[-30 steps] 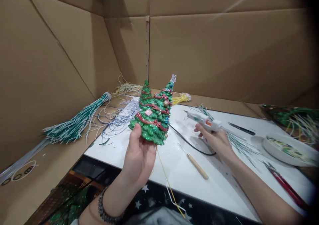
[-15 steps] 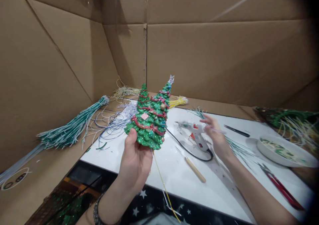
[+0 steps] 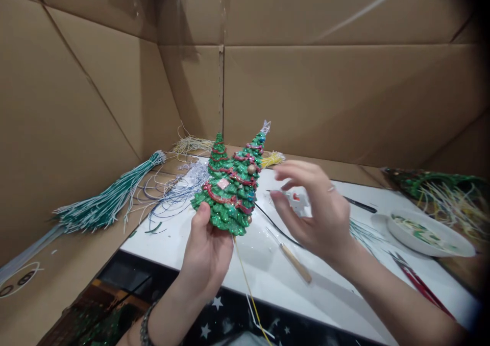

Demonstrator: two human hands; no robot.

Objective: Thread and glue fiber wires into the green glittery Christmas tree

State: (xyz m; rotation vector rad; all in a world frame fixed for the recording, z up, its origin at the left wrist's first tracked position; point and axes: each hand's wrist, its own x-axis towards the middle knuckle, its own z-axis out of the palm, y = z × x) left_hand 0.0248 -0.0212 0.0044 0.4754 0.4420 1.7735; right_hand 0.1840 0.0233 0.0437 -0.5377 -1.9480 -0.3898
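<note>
Right hand (image 3: 319, 216) now off glue gun (image 3: 297, 201), moved in toward left hand (image 3: 206, 249); thumb and fingers parted, nothing between them. Gun lies on white tabletop (image 3: 264, 267), just beyond right fingers, partly hidden. Left hand unchanged: clamped round base of green tree ornament (image 3: 229, 198), thumb in front, ornament upright above palm, left of right fingertips, not touching them. Right hand therefore free beside ornament. Wood-handled awl (image 3: 295, 263) lies between hands.
</note>
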